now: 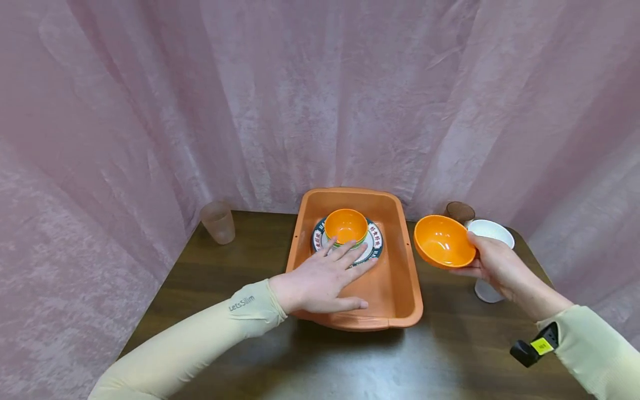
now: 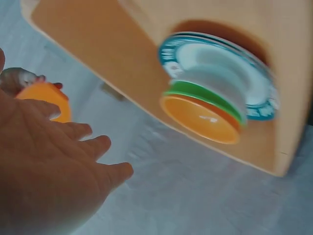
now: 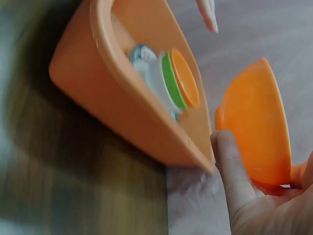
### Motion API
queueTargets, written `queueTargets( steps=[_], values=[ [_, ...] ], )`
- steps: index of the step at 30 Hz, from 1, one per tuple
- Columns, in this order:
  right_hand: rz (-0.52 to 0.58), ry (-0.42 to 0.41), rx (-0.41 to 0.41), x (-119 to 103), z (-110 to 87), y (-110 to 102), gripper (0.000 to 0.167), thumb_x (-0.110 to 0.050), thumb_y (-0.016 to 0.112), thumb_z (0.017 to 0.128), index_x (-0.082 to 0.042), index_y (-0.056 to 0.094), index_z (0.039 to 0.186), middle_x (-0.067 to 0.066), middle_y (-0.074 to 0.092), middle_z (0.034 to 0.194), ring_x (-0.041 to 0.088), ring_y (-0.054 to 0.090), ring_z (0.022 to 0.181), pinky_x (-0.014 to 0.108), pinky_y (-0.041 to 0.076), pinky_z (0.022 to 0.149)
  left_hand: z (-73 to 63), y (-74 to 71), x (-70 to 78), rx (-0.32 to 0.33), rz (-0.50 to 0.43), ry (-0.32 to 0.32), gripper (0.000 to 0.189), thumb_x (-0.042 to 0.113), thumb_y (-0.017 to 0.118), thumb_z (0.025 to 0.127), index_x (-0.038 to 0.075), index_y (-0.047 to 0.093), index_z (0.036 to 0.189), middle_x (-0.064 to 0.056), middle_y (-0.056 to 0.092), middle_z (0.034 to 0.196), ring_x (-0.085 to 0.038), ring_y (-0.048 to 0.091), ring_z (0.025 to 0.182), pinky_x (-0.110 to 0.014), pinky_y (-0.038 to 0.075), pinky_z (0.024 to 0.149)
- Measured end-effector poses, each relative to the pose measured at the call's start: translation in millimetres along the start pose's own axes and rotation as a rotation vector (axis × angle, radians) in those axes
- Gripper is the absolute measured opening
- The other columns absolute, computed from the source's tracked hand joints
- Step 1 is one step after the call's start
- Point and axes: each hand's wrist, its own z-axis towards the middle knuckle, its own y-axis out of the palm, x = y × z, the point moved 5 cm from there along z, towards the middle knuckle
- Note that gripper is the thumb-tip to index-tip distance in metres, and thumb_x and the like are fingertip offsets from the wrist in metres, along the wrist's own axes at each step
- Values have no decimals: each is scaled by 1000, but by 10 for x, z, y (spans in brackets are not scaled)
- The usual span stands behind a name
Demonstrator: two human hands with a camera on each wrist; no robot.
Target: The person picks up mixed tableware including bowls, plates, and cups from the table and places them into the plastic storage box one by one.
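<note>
My right hand grips an orange bowl by its side, to the right of an orange plastic tub. In the right wrist view the thumb lies on the bowl's outside. My left hand hovers over the tub with fingers spread and straight, holding nothing. Inside the tub, a stack of bowls sits on patterned plates with a dark green rim. Topmost is another orange bowl, with a green bowl and a white one beneath it.
A clear pinkish cup stands at the table's left back. Behind my right hand are a brown cup, a white bowl and a pale, partly hidden cup. Pink curtains hang along the far side of the dark wooden table.
</note>
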Motion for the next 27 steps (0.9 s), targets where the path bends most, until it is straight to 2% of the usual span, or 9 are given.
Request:
queueTargets(
  steps=[5, 11, 14, 21, 27],
  values=[
    [-14, 28, -56, -53, 61, 373, 71, -44, 28, 111, 9, 18, 156, 24, 55, 134, 17, 75, 99, 41, 59, 90, -197, 56, -235, -13, -32, -73, 84, 78, 31, 96, 31, 12, 164, -4, 6, 173, -29, 8, 160, -58, 5, 127],
    [26, 7, -119, -141, 121, 737, 66, -40, 30, 111, 9, 22, 155, 29, 54, 139, 19, 73, 103, 46, 57, 93, -398, 108, -483, -21, -6, -156, 84, 78, 30, 96, 31, 13, 163, -2, 3, 172, -27, 8, 160, -57, 4, 128],
    [31, -16, -143, -191, 155, 879, 64, -37, 30, 112, 11, 23, 154, 31, 53, 139, 19, 72, 102, 45, 58, 93, -484, 131, -576, -20, -12, -188, 83, 77, 34, 96, 31, 16, 163, -1, 4, 172, -26, 7, 160, -57, 3, 128],
    [-14, -23, -175, -265, 224, 1136, 60, -34, 30, 112, 11, 29, 151, 31, 56, 136, 20, 73, 99, 42, 60, 91, -621, 168, -699, 3, -32, -206, 83, 75, 39, 96, 28, 23, 162, -4, 13, 172, -28, 11, 159, -58, 2, 127],
    [-25, -12, -213, -268, 260, 1328, 58, -36, 31, 112, 9, 36, 148, 25, 64, 126, 22, 75, 96, 41, 60, 89, -663, 186, -736, 11, -15, -207, 83, 76, 36, 96, 28, 23, 162, -4, 14, 171, -25, 11, 159, -59, 5, 127]
  ],
)
